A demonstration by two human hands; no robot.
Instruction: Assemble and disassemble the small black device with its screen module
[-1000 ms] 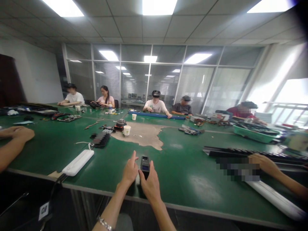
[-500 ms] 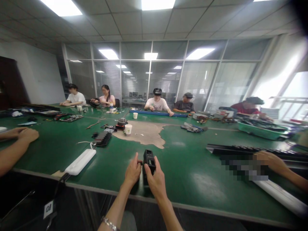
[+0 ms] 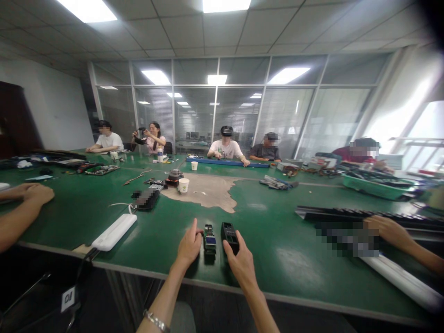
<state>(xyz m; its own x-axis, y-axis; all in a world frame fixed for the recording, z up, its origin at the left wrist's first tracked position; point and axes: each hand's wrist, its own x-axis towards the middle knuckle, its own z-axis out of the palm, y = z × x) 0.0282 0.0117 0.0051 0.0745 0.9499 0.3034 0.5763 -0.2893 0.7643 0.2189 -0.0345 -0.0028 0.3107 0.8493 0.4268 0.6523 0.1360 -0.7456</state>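
My left hand (image 3: pixel 189 245) rests on the green table (image 3: pixel 277 249) with its fingers closed on a small green circuit-board part (image 3: pixel 209 239) that stands on the table. To the right of that part, my right hand (image 3: pixel 241 261) grips a small black casing (image 3: pixel 230 236) and holds it a short way apart from the board. A bracelet shows on my left wrist.
A long white block (image 3: pixel 114 232) lies at the front left with a cable. A paper cup (image 3: pixel 183 185), a brown worn patch and small tools sit mid-table. Other people's hands lie at the far left (image 3: pixel 31 193) and right (image 3: pixel 388 231). Several people sit along the far side.
The black casing was over the part between both hands; now it has come off to the right in my right hand, and the green board is bare by my left hand.
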